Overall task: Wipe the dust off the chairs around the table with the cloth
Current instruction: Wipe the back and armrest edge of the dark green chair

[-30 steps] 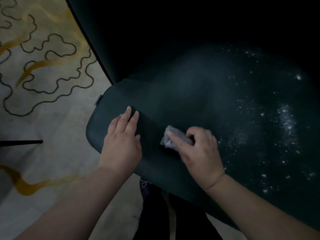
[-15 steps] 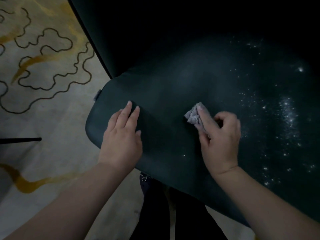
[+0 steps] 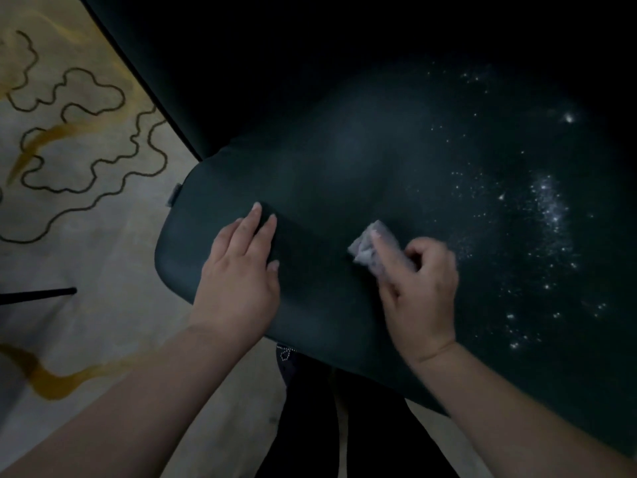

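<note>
A dark green padded chair seat (image 3: 344, 160) fills most of the head view. White dust specks (image 3: 551, 208) are scattered over its right half. My right hand (image 3: 420, 291) grips a small crumpled grey cloth (image 3: 372, 244) and holds it against the seat near the middle, left of the dust. My left hand (image 3: 241, 274) lies flat on the seat's front left corner with its fingers straight.
The chair's dark backrest (image 3: 241, 63) rises at the top. A pale carpet with black and gold squiggles (image 3: 69, 150) lies to the left. A thin black chair leg (image 3: 38, 294) crosses the carpet. My dark trousers (image 3: 344, 426) show below the seat edge.
My right hand swept the cloth from the seat's front up and to the right, then back a little left and down. My left hand has stayed in place.
</note>
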A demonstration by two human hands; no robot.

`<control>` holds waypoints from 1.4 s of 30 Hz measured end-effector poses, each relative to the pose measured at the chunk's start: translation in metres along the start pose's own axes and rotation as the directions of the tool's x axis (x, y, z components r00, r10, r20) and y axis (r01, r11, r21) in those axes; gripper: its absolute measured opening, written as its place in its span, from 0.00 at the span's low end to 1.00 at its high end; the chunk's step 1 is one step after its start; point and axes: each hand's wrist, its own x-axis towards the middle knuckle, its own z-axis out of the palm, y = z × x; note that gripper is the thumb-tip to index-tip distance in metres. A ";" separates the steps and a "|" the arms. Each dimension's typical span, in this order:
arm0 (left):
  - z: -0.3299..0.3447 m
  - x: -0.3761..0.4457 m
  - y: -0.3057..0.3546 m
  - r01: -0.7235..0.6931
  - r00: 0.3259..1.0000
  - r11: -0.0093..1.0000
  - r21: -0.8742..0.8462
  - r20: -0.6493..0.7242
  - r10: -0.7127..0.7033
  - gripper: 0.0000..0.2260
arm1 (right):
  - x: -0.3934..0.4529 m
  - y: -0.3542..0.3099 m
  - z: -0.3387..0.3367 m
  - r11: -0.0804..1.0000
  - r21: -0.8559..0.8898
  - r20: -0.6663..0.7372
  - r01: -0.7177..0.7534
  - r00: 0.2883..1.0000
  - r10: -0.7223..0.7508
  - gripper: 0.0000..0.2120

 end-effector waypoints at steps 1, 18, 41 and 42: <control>-0.001 0.002 0.003 -0.002 1.000 1.000 -0.002 0.004 0.002 0.26 | -0.007 -0.005 0.002 0.997 0.010 0.038 0.072 0.997 -0.073 0.26; -0.003 0.045 0.050 -0.072 0.997 0.997 -0.007 0.028 0.072 0.27 | 0.064 0.060 -0.020 0.982 0.029 0.152 0.188 0.970 -0.190 0.17; -0.009 0.086 0.066 -0.029 1.000 1.000 -0.003 -0.005 0.029 0.26 | 0.115 0.054 -0.001 0.951 0.058 0.198 0.304 0.930 -0.309 0.15; -0.008 0.085 0.066 -0.031 0.999 1.000 0.001 -0.006 0.031 0.26 | 0.129 0.063 0.004 0.973 0.068 0.153 0.221 0.961 -0.229 0.15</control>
